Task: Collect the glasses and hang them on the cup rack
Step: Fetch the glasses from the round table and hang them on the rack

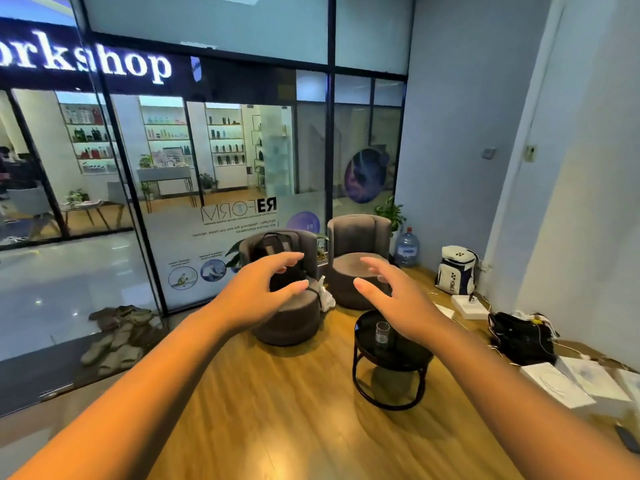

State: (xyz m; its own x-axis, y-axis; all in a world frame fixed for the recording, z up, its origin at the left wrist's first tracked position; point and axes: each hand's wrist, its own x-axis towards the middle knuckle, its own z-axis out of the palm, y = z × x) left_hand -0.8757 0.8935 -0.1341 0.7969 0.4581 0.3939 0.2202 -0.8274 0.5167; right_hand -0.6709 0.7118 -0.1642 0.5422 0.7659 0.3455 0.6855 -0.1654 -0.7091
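One clear drinking glass point(382, 331) stands upright on a small round black side table point(408, 358) across the wooden floor. My right hand point(391, 299) is held out in the air with its fingers spread and empty; it overlaps the table's far edge in the view, well short of the glass. My left hand point(263, 292) is stretched out too, fingers curled apart and holding nothing, in front of the left armchair. No cup rack is in view.
Two grey round armchairs point(356, 261) stand behind the table, the left one point(287, 320) with a black bag on it. A glass wall and door are on the left, with sandals point(114, 337) beside them. A water bottle point(407, 249), a white backpack point(456, 270), cables and white boxes point(554, 384) line the right wall.
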